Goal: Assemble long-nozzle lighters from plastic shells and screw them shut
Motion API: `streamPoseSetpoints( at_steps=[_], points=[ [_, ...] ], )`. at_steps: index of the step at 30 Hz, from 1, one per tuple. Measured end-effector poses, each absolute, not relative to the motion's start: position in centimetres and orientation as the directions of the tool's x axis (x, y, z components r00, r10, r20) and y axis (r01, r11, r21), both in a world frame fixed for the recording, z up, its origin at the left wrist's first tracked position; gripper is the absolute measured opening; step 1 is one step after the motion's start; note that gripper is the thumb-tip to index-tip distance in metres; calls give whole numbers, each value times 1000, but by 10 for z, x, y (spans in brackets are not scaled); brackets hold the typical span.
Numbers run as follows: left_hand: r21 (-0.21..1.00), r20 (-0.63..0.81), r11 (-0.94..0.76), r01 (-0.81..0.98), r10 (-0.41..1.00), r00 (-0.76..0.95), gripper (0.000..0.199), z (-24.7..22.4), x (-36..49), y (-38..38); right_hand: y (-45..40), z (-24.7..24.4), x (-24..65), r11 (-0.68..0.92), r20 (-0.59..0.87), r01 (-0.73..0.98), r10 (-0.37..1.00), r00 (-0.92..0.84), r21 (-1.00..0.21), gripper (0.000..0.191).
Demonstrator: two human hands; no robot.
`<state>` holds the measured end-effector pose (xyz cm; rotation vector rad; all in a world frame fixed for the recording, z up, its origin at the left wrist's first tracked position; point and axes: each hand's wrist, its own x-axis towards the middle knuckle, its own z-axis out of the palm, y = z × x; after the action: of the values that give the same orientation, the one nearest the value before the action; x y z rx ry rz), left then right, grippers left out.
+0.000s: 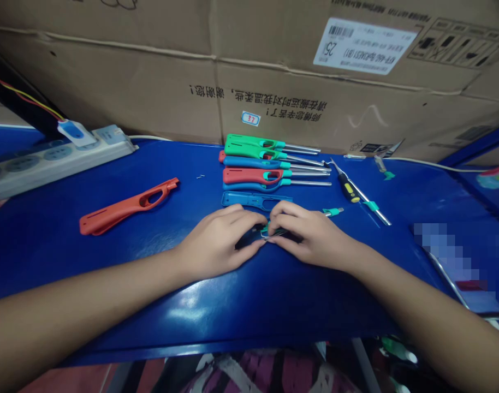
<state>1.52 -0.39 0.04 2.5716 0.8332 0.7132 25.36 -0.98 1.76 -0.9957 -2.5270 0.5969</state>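
Observation:
My left hand [223, 240] and my right hand [309, 234] meet over the middle of the blue table [151, 311]. Between their fingertips they pinch a small green and dark part [264, 230] with a thin wire; much of it is covered by the fingers. Just beyond my hands lies an open blue lighter shell half [253, 200]. Behind it, several long-nosed lighters in green, blue and red [253, 176] lie side by side, metal tubes to the right. An orange-red shell [126, 210] rests on the left.
A white power strip [53, 155] with a plug stands at the back left. Cardboard [151, 93] walls the rear. Right of the lighters are a black-yellow tool [348, 188], a loose metal tube [378, 214] and small green bits. A pixelated flat object [458, 262] lies far right.

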Motion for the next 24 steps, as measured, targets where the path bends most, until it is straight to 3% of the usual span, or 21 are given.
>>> streamPoseSetpoints(
  at_steps=[4,8,12,24],
  points=[
    [432,372,-804,408,571,732,20,0,14,-2,-4,20,259,561,187,495,765,-616,-664,6],
    [357,385,-850,387,511,768,17,-3,13,-1,2,25,269,482,90,513,785,-613,-711,7],
    [296,396,-872,390,484,780,20,-4,13,-1,3,28,274,527,65,508,735,-675,-681,12],
    [291,401,-879,378,471,786,21,-2,14,1,5,30,278,659,77,498,642,-763,-564,9]
  ],
)
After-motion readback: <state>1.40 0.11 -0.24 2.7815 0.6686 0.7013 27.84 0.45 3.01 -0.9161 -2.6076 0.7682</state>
